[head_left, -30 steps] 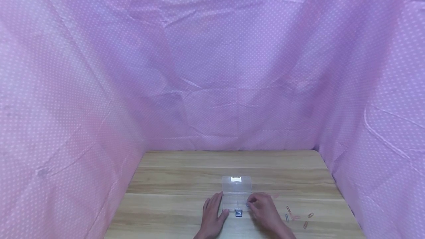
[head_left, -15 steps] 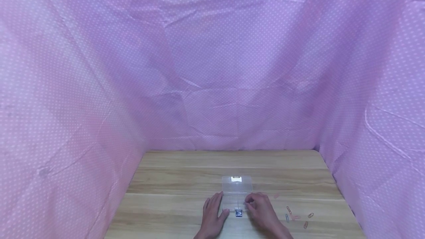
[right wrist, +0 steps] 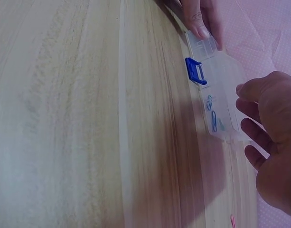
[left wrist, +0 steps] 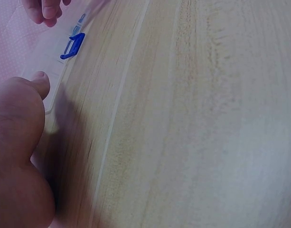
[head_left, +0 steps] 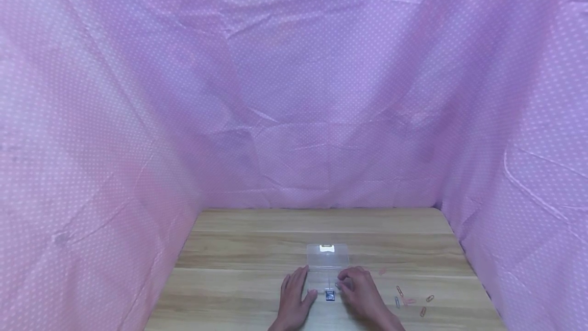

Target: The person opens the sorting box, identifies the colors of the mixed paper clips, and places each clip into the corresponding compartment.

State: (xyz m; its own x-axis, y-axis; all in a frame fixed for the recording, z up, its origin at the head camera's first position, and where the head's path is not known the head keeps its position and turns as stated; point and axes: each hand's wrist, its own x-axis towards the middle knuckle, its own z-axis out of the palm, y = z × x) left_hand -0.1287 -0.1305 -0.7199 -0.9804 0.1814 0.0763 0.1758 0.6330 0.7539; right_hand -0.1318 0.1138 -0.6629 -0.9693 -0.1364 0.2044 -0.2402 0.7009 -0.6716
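A clear plastic box [head_left: 318,280] lies on the table with its lid [head_left: 328,256] folded back and a blue latch [right wrist: 196,71] at its front. My left hand [head_left: 294,298] grips the box's left end, thumb at the front edge and fingers along the side. Over the right part of the box is my right hand [head_left: 363,290], its thumb and index tips slightly apart. Nothing shows between those fingertips in the right wrist view. Below them a blue paper clip [right wrist: 214,121] lies inside the box, with another blue paper clip [right wrist: 209,102] beside it.
Several loose paper clips lie on the wooden table [head_left: 239,249] to the right, among them an orange-brown one [head_left: 423,311] and a blue one [head_left: 397,302]. A pink clip [head_left: 383,270] lies farther back. Pink dotted cloth [head_left: 294,157] hangs around the table.
My right hand has shifted slightly left over the box. Its thumb and index finger have parted, and a small clip shows below the fingertips. The left hand and the box have stayed in place.
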